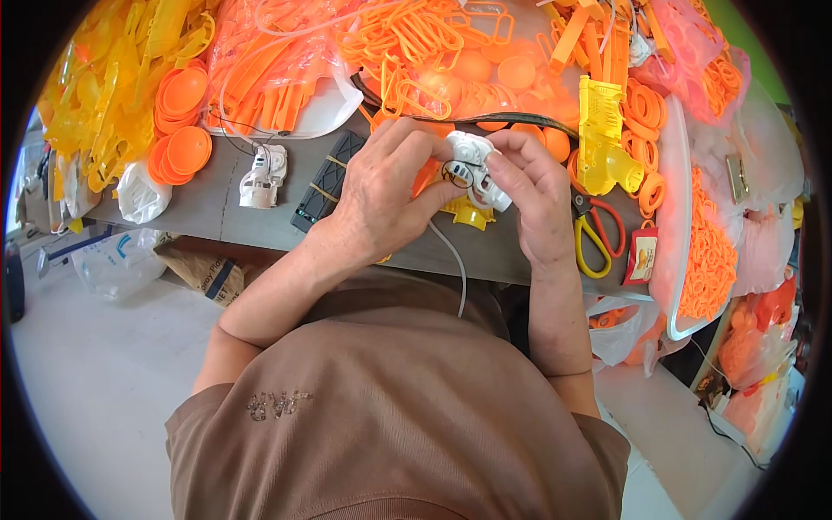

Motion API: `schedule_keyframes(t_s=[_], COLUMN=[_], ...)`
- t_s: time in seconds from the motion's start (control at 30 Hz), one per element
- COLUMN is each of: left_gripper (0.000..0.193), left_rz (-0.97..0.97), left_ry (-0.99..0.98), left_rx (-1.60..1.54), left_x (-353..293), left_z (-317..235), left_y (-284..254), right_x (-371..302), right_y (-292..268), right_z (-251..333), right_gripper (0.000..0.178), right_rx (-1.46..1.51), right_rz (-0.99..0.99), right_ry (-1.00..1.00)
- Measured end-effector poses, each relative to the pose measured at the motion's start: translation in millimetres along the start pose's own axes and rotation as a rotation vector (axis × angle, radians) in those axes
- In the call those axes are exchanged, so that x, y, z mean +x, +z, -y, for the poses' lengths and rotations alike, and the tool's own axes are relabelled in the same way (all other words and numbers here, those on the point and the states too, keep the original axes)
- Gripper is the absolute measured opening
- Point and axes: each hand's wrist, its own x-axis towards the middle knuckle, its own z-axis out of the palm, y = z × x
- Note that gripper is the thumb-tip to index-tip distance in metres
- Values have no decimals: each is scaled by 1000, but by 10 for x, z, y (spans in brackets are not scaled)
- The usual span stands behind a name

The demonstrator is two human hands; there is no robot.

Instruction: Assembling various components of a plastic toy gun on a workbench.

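Note:
Both hands meet over the table edge around a small white plastic housing [465, 149] with a thin black wire looped on it. My left hand [381, 186] pinches its left side between thumb and fingers. On its other side, my right hand [539, 186] grips it with thumb and fingertips. Just below lies a yellow plastic part [469, 214], partly covered by the hands. A similar white housing [262, 178] with black wires rests farther left. Between it and my left hand is a dark ribbed block [328, 184] with tan bands around it.
Scissors [592, 247] with red and yellow handles lie right of my right hand, beside a red packet [641, 256]. A yellow moulded part [600, 139] stands behind them. Orange discs [186, 149], orange loops [416, 39] and a tub of small orange rings [706, 260] surround the workspace.

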Motion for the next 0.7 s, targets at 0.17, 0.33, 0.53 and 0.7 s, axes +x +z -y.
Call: schedule_keyframes(t_s=[0.17, 0.33, 0.53, 0.7], left_gripper=[24, 21, 21, 22], left_rz=[18, 89, 170, 99], left_ry=[-24, -115, -107, -73], left_rx=[-82, -167, -123, -69], left_x=[-1, 10, 22, 1], left_z=[1, -11, -73, -85], left_y=[-39, -79, -124, -51], right_x=[-1, 4, -7, -27], right_y=[-13, -24, -7, 62], right_z=[42, 56, 0, -75], right_gripper=[30, 31, 23, 20], right_rx=[-80, -120, -154, -302], right_rz=[112, 184, 92, -8], right_ry=[63, 80, 92, -21])
